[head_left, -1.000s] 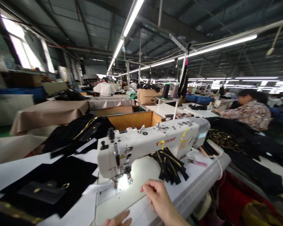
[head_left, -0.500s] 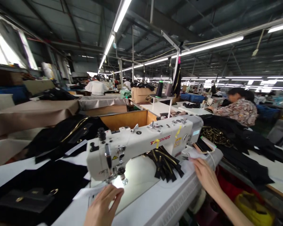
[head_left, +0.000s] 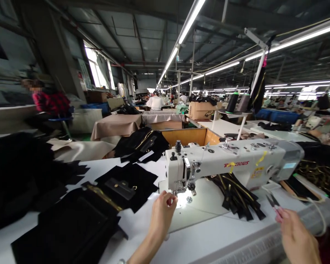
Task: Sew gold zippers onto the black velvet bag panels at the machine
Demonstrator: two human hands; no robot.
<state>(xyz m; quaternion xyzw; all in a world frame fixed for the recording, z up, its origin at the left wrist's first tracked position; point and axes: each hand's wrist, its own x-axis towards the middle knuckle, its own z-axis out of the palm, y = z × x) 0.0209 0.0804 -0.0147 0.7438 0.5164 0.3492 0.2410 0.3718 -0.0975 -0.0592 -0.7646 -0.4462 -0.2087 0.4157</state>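
Note:
Beneath the needle end of a white sewing machine (head_left: 209, 161), my left hand (head_left: 162, 209) is closed in a pinch. Whatever lies between its fingertips is too small to make out. My right hand (head_left: 298, 233) grips a pair of small thread snips (head_left: 275, 207) by the pinkish handles, dark blades pointing up and away. Between my hands, a bundle of black zipper strips (head_left: 239, 196) with gold teeth lies on the machine bed. Left of the needle, a black fabric panel (head_left: 143, 179) carries a dark patch with a gold ring.
More black panels (head_left: 71, 223) and a dark pile (head_left: 22, 176) cover the table's left side. A phone (head_left: 302, 189) lies right of the machine, near gold chain (head_left: 319, 172). Thread cones (head_left: 232, 102) stand behind. A person in a checked shirt (head_left: 51, 102) sits at far left.
My view has turned left, so the machine appears farther right. My right hand now holds the snips up, where before it was reaching to them by the zipper strips. My left hand stays pinched near the needle.

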